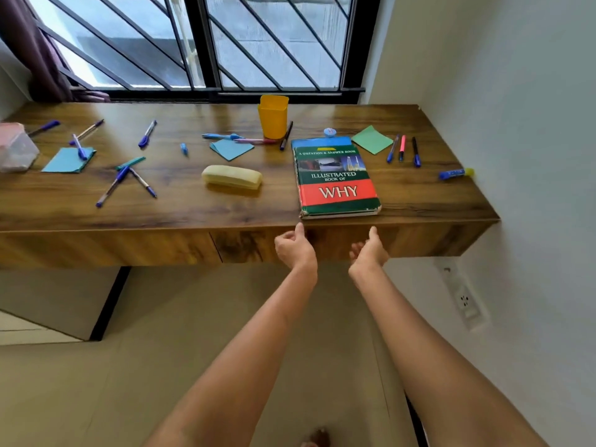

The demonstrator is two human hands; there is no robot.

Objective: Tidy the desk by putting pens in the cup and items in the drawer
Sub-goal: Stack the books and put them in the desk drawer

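A yellow cup [273, 117] stands at the back middle of the wooden desk [193, 204]. Several pens lie scattered: blue ones at the left [147, 133], a crossed pair [113, 187], and three beside the green notepad [401, 147]. A green and red book [337, 182] lies near the front edge. The closed drawer front [258, 245] sits below it. My left hand [295, 248] and my right hand [369, 253] are both in front of the drawer, fingers curled under its lower edge, thumbs up, holding nothing that I can see.
A yellow pencil case [231, 177], blue paper squares [69, 160], a green notepad [372, 139], a glue stick [456, 173] and a clear box [14, 146] lie on the desk. A barred window is behind, a wall with a socket [464, 300] at right.
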